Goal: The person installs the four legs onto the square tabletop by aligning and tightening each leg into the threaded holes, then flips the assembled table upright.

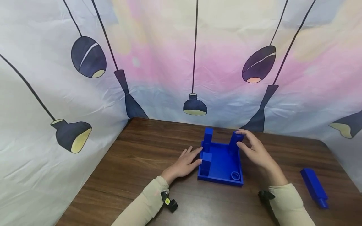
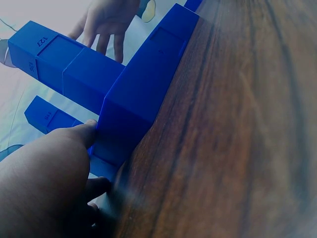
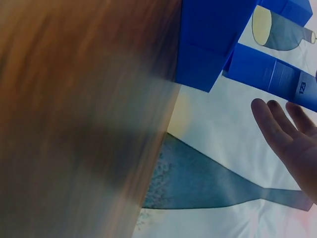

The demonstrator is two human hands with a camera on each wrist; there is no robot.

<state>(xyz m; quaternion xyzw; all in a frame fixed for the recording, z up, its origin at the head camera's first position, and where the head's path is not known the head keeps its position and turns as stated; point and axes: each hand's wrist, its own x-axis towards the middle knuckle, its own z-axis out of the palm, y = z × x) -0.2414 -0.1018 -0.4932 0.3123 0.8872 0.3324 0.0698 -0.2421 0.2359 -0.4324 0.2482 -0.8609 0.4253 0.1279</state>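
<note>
A square blue tray [image 1: 223, 163] with a low rim sits on the wooden table. Blue square posts stand at its near left [image 1: 206, 164] and far left [image 1: 208, 138] corners. A third post [image 1: 233, 142], marked 123 in the right wrist view [image 3: 277, 74], stands at the far right corner. My right hand [image 1: 257, 150] holds this post near its top between thumb and fingers; its lower fingers are extended. Against the tray's left wall, my left hand [image 1: 183, 164] rests with fingers spread and thumb touching the rim. A round socket [image 1: 235, 175] shows at the near right corner.
To the right on the table [image 1: 147, 150] lies a loose blue post [image 1: 314, 185] with a narrower round end. A cloth printed with lamps [image 1: 167, 62] hangs behind the table's far edge. Each wrist wears a small black camera strap [image 1: 169, 202].
</note>
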